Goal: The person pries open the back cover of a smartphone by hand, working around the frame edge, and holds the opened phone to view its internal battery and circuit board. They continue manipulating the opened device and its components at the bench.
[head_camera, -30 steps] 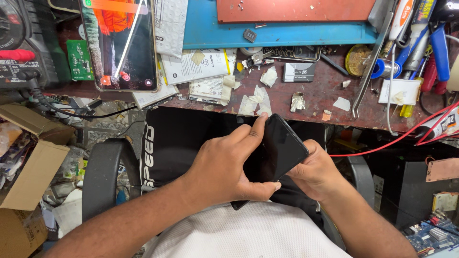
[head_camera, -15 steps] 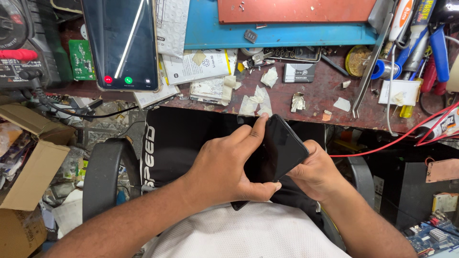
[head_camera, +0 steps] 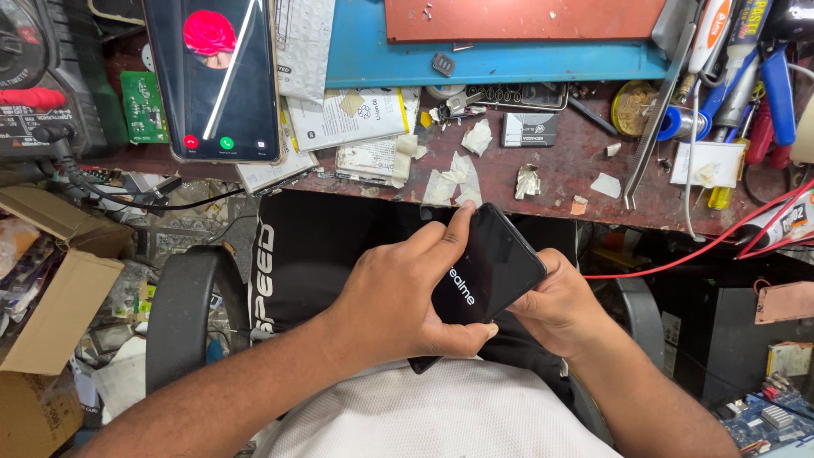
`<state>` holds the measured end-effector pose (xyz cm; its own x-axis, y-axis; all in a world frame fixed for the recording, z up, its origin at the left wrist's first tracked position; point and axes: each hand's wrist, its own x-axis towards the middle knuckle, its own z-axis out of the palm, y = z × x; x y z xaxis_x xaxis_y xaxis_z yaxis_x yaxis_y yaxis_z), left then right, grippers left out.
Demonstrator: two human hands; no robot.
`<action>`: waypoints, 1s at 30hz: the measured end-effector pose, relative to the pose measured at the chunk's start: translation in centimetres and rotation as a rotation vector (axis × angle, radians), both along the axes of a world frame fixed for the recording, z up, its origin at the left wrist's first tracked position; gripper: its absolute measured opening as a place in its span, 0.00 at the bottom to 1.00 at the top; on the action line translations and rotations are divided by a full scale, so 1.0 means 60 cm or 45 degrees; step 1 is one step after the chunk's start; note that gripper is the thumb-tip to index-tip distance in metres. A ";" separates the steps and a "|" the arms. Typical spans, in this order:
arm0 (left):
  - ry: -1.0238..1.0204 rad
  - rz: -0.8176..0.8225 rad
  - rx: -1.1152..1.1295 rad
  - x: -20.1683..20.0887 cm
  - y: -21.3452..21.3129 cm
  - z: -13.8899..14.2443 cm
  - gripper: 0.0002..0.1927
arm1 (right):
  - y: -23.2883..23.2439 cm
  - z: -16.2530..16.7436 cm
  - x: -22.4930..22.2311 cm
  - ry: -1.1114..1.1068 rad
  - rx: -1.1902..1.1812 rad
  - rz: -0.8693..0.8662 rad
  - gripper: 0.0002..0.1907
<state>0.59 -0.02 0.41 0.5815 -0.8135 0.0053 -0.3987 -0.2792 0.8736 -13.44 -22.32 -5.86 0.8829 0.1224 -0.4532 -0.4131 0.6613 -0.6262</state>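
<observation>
The left hand [head_camera: 398, 293] is cupping the phone [head_camera: 487, 270] over the lap, below the surface [head_camera: 560, 182], thumb under its lower edge, fingertip at the top corner. The right hand [head_camera: 555, 305] is pinching the right edge. It looks light, stiff, slick and breakable, so holding by the edges seems safest.

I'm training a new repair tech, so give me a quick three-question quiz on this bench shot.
1. True or false: both hands hold the dark phone.
2. Which hand's fingers curl over the phone's top edge: A left hand, B right hand?
3. What lies on the bench at upper left, screen lit?

Key: 1 true. 2 A. 3 A second phone, showing red and green round buttons.
</observation>
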 end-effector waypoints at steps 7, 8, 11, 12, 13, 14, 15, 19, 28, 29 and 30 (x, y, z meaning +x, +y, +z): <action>0.015 -0.008 0.017 -0.002 -0.001 -0.001 0.57 | 0.001 0.003 0.003 -0.018 0.041 -0.004 0.06; -0.006 -0.003 0.013 0.000 0.000 -0.002 0.57 | 0.001 0.004 0.004 -0.032 0.035 -0.005 0.06; -0.063 0.009 0.015 0.004 -0.001 -0.006 0.58 | 0.000 0.005 0.007 -0.052 0.007 0.002 0.06; -0.079 0.008 0.028 0.006 -0.002 -0.007 0.58 | -0.001 0.004 0.007 -0.040 -0.007 0.010 0.06; -0.093 0.006 0.041 0.007 -0.002 -0.008 0.59 | -0.003 0.004 0.007 -0.028 -0.024 0.017 0.06; -0.092 0.001 0.025 0.005 -0.002 -0.008 0.59 | -0.005 0.004 0.005 -0.037 -0.009 0.018 0.06; -0.091 -0.005 0.008 0.004 -0.001 -0.007 0.60 | -0.006 0.004 0.002 -0.047 0.005 0.017 0.06; -0.158 0.011 0.009 0.002 0.001 -0.008 0.58 | -0.010 0.006 0.000 -0.027 0.072 -0.030 0.06; -0.329 0.163 0.043 -0.002 -0.001 -0.011 0.56 | 0.017 0.026 0.011 -0.021 -0.008 -0.002 0.20; -0.354 0.167 0.041 -0.003 -0.001 -0.010 0.56 | 0.021 0.025 0.007 0.034 -0.042 -0.049 0.19; -0.380 0.170 0.040 -0.005 -0.002 -0.009 0.56 | 0.027 0.021 0.003 0.089 -0.075 -0.096 0.17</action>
<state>0.32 -0.14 -0.16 0.6597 -0.7325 0.1681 -0.5940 -0.3712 0.7137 -13.24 -20.72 -4.61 0.8547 0.0281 -0.5184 -0.4075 0.6548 -0.6365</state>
